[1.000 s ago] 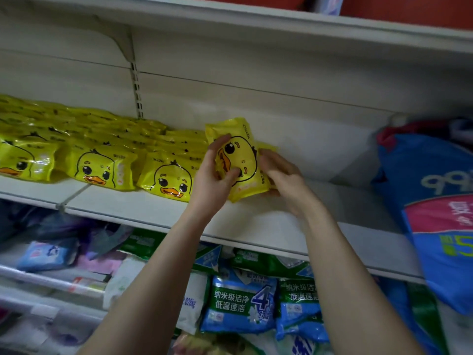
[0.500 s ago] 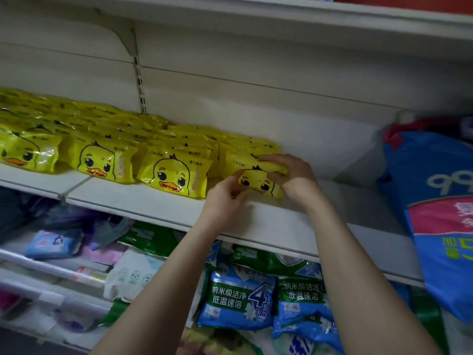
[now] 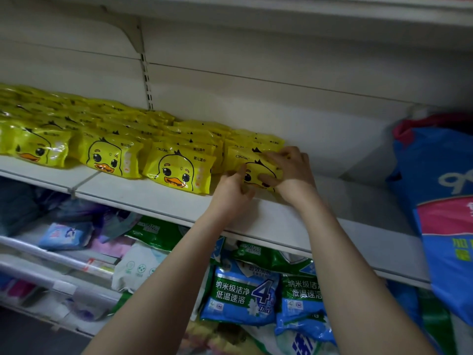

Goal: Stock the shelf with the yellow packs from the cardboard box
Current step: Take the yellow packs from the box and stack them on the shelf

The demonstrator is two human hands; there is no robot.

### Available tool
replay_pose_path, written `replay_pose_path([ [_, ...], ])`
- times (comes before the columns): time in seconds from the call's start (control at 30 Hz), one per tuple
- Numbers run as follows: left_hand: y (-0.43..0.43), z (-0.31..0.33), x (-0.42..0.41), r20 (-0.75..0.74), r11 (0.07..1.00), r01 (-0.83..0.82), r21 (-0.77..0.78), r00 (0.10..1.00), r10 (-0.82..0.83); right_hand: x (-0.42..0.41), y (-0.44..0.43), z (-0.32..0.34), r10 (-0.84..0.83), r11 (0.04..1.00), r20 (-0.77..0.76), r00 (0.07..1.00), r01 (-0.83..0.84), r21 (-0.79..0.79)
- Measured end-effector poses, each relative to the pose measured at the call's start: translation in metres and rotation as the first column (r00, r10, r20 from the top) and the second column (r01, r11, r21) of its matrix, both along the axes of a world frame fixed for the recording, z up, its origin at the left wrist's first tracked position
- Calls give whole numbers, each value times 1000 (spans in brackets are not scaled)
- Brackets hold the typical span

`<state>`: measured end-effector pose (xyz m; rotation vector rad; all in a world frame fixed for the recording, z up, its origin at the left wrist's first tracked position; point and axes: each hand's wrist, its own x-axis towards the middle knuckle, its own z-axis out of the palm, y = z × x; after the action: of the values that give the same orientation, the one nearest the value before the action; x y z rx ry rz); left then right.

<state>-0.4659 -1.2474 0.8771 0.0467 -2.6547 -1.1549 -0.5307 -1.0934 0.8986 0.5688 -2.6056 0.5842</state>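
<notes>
Head camera looked up at a white shelf from below its front edge. On the left, rows of yellow packs lay overlapping from the back wall to the front, each printed with a duck face. Three front packs faced the camera: one at the far left, a second beside it, and a third nearest the hands. Behind them a slotted upright ran up the back wall.

Just right of the third pack, the pack being placed sat on the shelf at the front of the rightmost column, leaning back on the packs behind it. The left hand was at its lower left corner, fingers curled and the thumb against the pack's left edge, gripping it there. The right hand held the other side, its fingers curled over the top edge and its thumb laid across the duck face. Both forearms reached up from the bottom of the view.

Right of the hands the shelf board was bare. At the far right a big blue and pink bag hung over the shelf's front edge.

Below the shelf lay a small blue pack on the left and blue and green pouches between the forearms.
</notes>
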Motion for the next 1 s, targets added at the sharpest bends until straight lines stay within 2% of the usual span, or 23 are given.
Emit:
replay_pose_path([
  [0.13,-3,1,4,-14,1000,17,22,1000,-17,5,1,2,-48,991,-110,993,34,-126],
  [0.33,-19,13,21,-172,985,43,164,985,-14,23,-23,20,-10,971,-204,979,-39,-237],
  [0.47,-49,24,34,-288,978,51,203,957,10,33,-62,28,9,963,-217,976,-67,-260],
  [0.67,-123,32,55,-358,957,7,291,928,102,55,-144,29,67,954,-213,975,-126,-274],
  [1.0,-289,24,101,-350,912,-119,392,898,267,103,-314,15,210,918,-161,964,-251,-307],
])
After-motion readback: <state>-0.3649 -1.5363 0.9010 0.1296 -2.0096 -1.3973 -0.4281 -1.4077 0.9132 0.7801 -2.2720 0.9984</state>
